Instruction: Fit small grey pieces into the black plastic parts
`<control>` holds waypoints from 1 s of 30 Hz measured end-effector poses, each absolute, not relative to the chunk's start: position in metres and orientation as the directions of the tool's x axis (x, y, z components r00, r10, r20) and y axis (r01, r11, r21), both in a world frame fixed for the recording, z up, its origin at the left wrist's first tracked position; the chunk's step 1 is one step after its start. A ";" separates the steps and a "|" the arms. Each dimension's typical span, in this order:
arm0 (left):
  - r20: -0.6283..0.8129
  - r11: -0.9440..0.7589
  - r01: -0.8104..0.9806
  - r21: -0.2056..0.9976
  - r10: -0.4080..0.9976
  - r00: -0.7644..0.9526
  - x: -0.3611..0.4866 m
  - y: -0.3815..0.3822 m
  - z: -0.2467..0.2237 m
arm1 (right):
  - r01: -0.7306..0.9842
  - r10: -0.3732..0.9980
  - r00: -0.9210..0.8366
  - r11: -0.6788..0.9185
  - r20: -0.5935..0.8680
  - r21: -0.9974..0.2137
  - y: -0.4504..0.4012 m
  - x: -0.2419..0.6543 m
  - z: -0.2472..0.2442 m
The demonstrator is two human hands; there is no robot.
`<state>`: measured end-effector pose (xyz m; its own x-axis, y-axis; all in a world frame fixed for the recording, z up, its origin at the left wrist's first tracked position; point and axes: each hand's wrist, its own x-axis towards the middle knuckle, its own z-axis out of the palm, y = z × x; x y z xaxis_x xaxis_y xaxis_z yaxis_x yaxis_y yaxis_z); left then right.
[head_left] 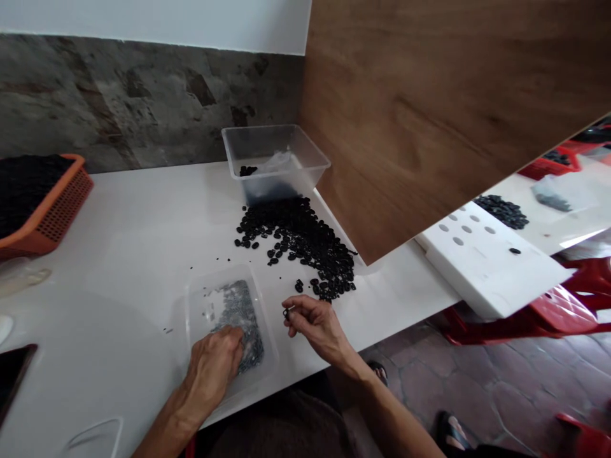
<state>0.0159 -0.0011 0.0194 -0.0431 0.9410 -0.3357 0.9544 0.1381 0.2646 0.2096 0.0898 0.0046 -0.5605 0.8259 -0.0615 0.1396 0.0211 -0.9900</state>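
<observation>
My left hand (pixel 217 356) reaches into a shallow clear plastic tray (pixel 191 312) with its fingers bent together over many small grey metal pins (pixel 241 305). Its fingertips are hidden, so whatever they pinch does not show. Just right of the tray, my right hand (pixel 312 321) pinches a small black oval piece (pixel 286 313) between thumb and forefinger. Beyond that hand spreads a loose heap of similar black oval pieces (pixel 305 235) on the white table (pixel 143 229).
Behind the heap stands a clear plastic bin (pixel 310 156) with a bag inside. An orange basket (pixel 62 207) full of black pieces is at left, a phone (pixel 14 375) below it. A brown wooden panel (pixel 405 127) rises at right. Past it are a white perforated box (pixel 496 261) and red stools (pixel 539 318).
</observation>
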 end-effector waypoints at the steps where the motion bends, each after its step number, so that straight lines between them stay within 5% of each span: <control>1: -0.326 0.159 0.929 0.333 0.944 -0.044 0.015 -0.001 0.021 | 0.006 0.808 -0.577 -0.142 -0.119 -0.990 0.086 0.208 0.006; 5: -0.330 0.349 0.537 0.768 0.934 -0.134 0.011 -0.004 0.019 | -0.156 0.720 -0.643 -0.458 -0.261 -0.875 0.075 0.199 0.009; 7: -0.361 0.404 0.304 0.863 0.913 -0.188 0.011 -0.006 0.015 | -0.180 0.706 -0.648 -0.507 -0.286 -0.843 0.071 0.196 0.009; 11: -0.424 0.423 -0.051 0.905 0.883 -0.201 0.013 -0.011 0.014 | -0.208 0.696 -0.662 -0.529 -0.280 -0.823 0.068 0.189 0.012; 16: -0.541 0.393 -0.456 0.798 0.801 -0.256 0.020 -0.018 0.029 | -0.193 0.720 -0.658 -0.447 -0.223 -0.873 0.062 0.181 0.017; 20: -0.562 0.362 -0.525 0.770 0.775 -0.289 0.023 -0.022 0.038 | -0.140 0.775 -0.619 -0.271 -0.130 -0.952 0.056 0.174 0.019; 26: -0.456 0.305 -0.390 0.869 0.800 -0.390 0.018 -0.026 0.020 | 0.120 0.764 -0.638 0.218 0.093 -0.968 0.052 0.169 0.026; 30: -0.327 0.239 -0.239 0.941 0.820 -0.469 0.018 -0.027 0.015 | 0.166 0.720 -0.688 0.276 0.090 -0.947 0.053 0.164 0.031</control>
